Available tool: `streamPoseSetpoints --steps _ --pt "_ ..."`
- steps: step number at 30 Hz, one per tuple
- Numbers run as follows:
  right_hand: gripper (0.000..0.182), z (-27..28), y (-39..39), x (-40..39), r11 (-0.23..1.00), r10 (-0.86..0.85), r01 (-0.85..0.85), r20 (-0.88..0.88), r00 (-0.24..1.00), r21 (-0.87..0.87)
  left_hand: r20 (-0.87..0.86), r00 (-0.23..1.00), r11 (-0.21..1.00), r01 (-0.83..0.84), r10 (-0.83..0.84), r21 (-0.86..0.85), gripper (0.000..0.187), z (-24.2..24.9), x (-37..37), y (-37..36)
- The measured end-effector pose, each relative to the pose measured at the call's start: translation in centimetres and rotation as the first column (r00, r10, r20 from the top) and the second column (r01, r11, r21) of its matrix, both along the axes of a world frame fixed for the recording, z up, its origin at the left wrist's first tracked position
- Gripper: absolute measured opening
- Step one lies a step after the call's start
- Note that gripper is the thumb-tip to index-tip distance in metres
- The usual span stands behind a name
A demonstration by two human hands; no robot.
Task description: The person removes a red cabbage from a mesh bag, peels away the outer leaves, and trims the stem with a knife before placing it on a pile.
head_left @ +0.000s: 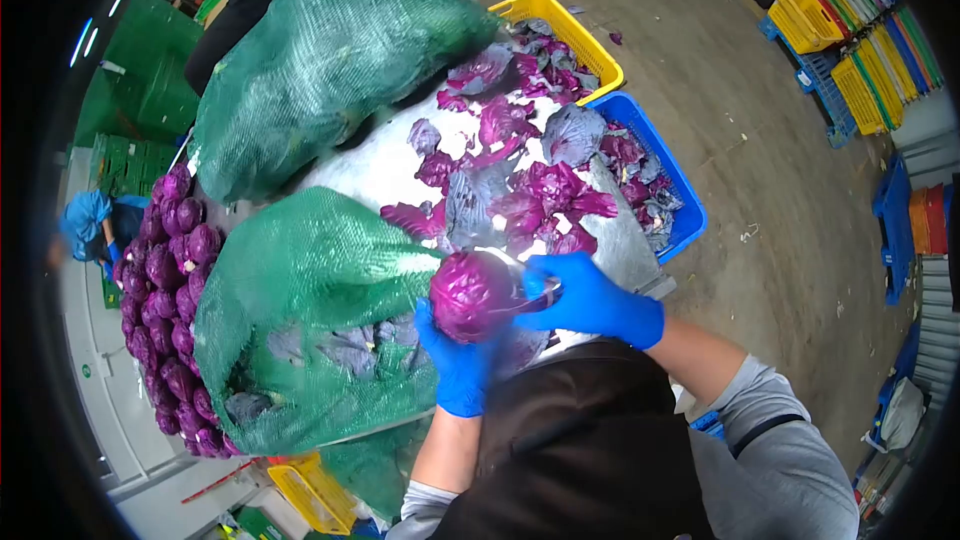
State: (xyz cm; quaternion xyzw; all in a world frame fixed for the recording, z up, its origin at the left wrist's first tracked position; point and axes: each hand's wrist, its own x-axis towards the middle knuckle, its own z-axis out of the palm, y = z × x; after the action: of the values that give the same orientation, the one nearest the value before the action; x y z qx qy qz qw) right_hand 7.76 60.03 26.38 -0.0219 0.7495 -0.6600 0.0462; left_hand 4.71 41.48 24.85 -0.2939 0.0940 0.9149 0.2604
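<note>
A purple-red cabbage (470, 296) rests in my left hand (455, 365), whose blue-gloved fingers are closed around its lower left side. My right hand (585, 300), also gloved in blue, is closed at the right side of the cabbage. Something thin and blurred lies between its fingers and the cabbage; its kind cannot be made out. Just beyond both hands, loose cabbage leaves (545, 195) are scattered on the pale metal table (625, 225). Left of my left hand lies an open green mesh sack (300, 270) with several dull-leaved cabbages inside.
A full green mesh sack (330, 50) lies at the table's far side. A yellow crate (610, 70) and a blue crate (695, 225) hold leaves. Trimmed cabbages (165, 290) are piled at left, near a person in blue (85, 220). Stacked crates (870, 90) stand far right.
</note>
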Motion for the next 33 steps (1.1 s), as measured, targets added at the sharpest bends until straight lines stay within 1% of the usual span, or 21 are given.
streamPoseSetpoints --steps 5,6,8,10,12,13,15,16,18,19,20,22,23,25,26,27,28,30,31,32,33 --pt "0.023 -0.7 5.6 1.2 0.990 0.099 -0.080 0.177 0.979 -0.114 0.029 1.000 0.999 -0.003 0.002 0.045 0.072 0.3 -0.2 -0.2" --pt "0.023 -1.7 6.8 0.9 0.999 -0.011 0.004 0.159 0.987 0.039 0.027 1.000 0.999 -0.013 0.012 0.050 0.072 0.2 -0.2 -0.3" --pt "0.026 -0.3 6.6 0.4 0.978 -0.122 0.099 0.121 0.985 0.182 -0.275 0.950 0.922 0.231 -0.144 0.312 0.072 0.1 -0.4 -1.1" --pt "0.047 5.2 3.6 -0.7 0.999 -0.025 0.025 -0.008 1.000 0.031 -0.054 0.991 0.946 0.134 -0.123 0.294 0.072 1.9 -0.5 -0.8" --pt "0.064 4.6 1.0 -1.5 0.982 0.068 0.013 -0.415 0.907 0.188 0.203 0.979 0.955 -0.024 -0.038 0.295 0.071 3.9 -1.3 0.8" --pt "0.067 4.8 -0.1 -1.5 0.949 0.095 0.039 -0.400 0.912 0.313 0.202 0.978 0.955 -0.015 -0.047 0.295 0.071 3.1 -1.1 0.8" --pt "0.058 4.8 -1.3 -2.0 0.899 0.141 0.075 -0.447 0.883 0.432 -0.081 0.991 0.923 0.072 -0.110 -0.377 0.069 0.0 -0.5 0.3" --pt "0.058 4.3 -0.7 -2.1 0.898 0.137 0.080 -0.448 0.883 0.432 -0.082 0.990 0.923 0.076 -0.115 -0.377 0.069 -0.7 -0.5 0.0" --pt "0.043 3.3 1.2 -1.6 0.935 0.309 -0.224 -0.317 0.897 0.277 -0.198 0.969 0.978 0.118 -0.151 -0.170 0.069 -1.3 -0.8 -0.8" --pt "0.028 4.1 2.2 -1.5 0.954 0.297 -0.268 -0.284 0.912 0.137 -0.072 0.997 0.973 -0.012 0.029 0.231 0.079 -0.1 -0.9 -0.3" --pt "0.028 3.2 3.4 -1.4 0.952 0.302 -0.273 -0.285 0.909 0.137 -0.074 0.997 0.973 -0.017 0.035 0.230 0.079 0.7 -0.9 -0.5" --pt "0.034 1.4 5.2 -1.7 0.997 0.028 -0.007 -0.262 0.965 0.080 0.177 0.984 0.624 -0.139 0.001 0.769 0.086 1.4 -0.8 -1.1" --pt "0.034 1.4 5.7 -1.9 0.997 0.036 -0.016 -0.263 0.964 0.077 -0.180 0.984 0.797 0.102 0.008 0.595 0.090 1.2 -0.8 -0.4" --pt "0.030 2.0 6.1 -2.4 0.785 -0.194 0.396 -0.418 0.887 0.476 -0.169 0.986 0.810 0.088 0.014 0.580 0.092 1.9 -1.0 0.2" --pt "0.030 2.3 5.0 -2.1 0.786 -0.198 0.399 -0.420 0.886 0.472 -0.154 0.988 0.817 0.081 0.010 0.571 0.094 2.2 -1.2 0.3" --pt "0.029 2.8 3.1 -1.5 0.960 -0.233 0.234 -0.027 0.972 0.153 -0.160 0.987 0.817 0.093 -0.001 0.569 0.094 2.3 -1.4 0.3" --pt "0.032 3.0 1.3 -1.0 0.955 -0.079 0.170 0.343 0.936 -0.242 0.023 0.998 0.711 -0.053 0.051 0.701 0.089 2.3 -1.3 0.1" --pt "0.040 2.6 -0.7 -0.8 0.964 0.065 0.115 0.635 0.770 -0.239 0.400 0.915 0.436 -0.383 0.056 0.814 0.080 2.1 -1.0 -0.7" --pt "0.041 2.8 -0.9 -0.5 0.941 0.163 0.054 0.586 0.794 -0.335 0.573 0.819 0.285 -0.552 0.011 0.784 0.077 1.9 -1.0 -0.9" --pt "0.041 2.8 -0.7 -0.3 0.942 0.161 0.057 0.593 0.789 -0.331 0.580 0.815 0.282 -0.558 0.008 0.780 0.077 1.7 -1.1 -1.3" --pt "0.045 2.9 -0.6 -0.2 0.946 0.080 0.090 0.493 0.866 -0.312 -0.032 0.994 0.852 -0.075 0.108 0.519 0.072 1.3 -1.3 -2.0"
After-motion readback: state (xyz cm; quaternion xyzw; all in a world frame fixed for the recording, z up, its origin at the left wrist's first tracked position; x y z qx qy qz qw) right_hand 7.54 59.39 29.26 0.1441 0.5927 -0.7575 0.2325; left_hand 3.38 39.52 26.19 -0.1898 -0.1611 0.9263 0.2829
